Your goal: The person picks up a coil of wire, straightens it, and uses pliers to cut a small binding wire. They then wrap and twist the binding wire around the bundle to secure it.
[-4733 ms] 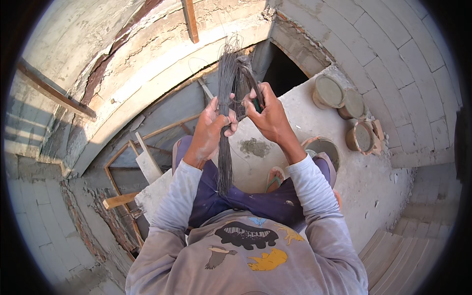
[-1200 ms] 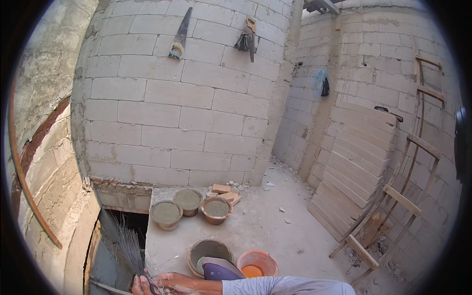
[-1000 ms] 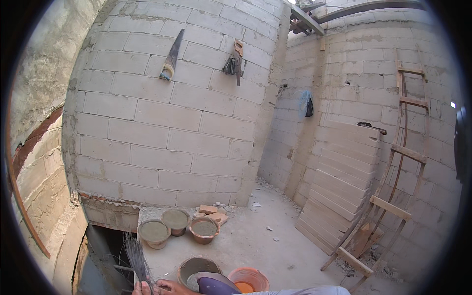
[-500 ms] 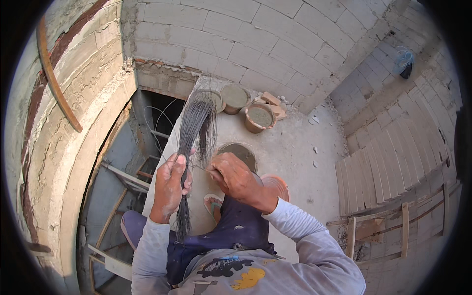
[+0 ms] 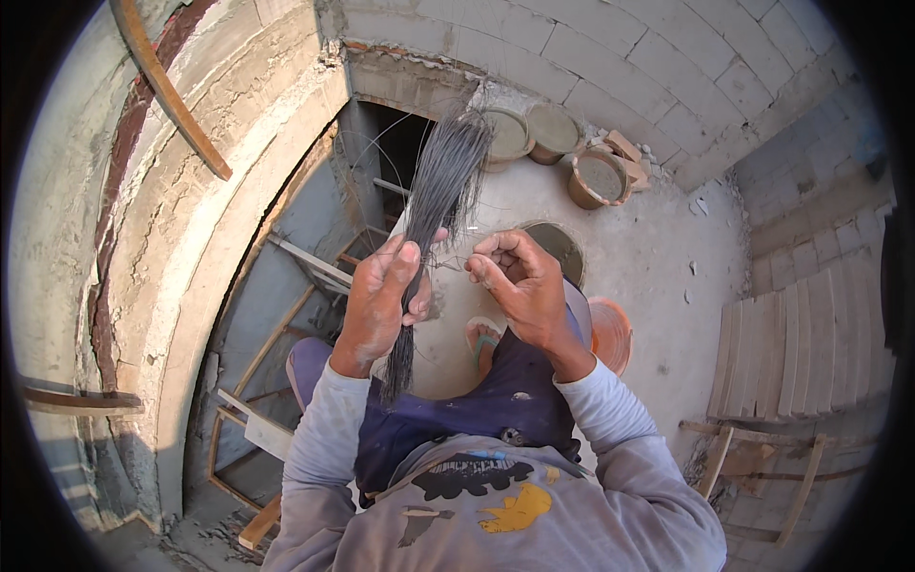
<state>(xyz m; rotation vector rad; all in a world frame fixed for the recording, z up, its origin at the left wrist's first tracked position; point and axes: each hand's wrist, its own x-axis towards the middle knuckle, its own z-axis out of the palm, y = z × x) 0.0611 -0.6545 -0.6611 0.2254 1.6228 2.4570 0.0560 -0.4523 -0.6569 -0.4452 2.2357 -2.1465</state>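
My left hand point(image 5: 379, 300) is closed around the middle of a bundle of thin, dark grey wire point(image 5: 446, 176). Its strands fan out loosely at the far end, and the tail point(image 5: 398, 367) hangs below my fist over my lap. Just to the right, my right hand point(image 5: 522, 291) is in a pinch, thumb against forefinger, on a thin wire strand point(image 5: 450, 261) that runs across to the bundle. How far that strand reaches into the bundle is hidden by my left fingers.
Mortar-filled buckets point(image 5: 555, 129) stand by the block wall, with a brown bucket point(image 5: 599, 183) and broken bricks point(image 5: 624, 148) beside them. Another round container point(image 5: 564, 250) is partly behind my right hand; an orange bucket point(image 5: 612, 334) is by my leg. Left lies a floor opening with wooden framing point(image 5: 286, 329).
The view has swung left, shifting the scene rightward. My right hand has turned and moved a little away from the bundle, showing its pinched thumb and finger. My left hand keeps its grip.
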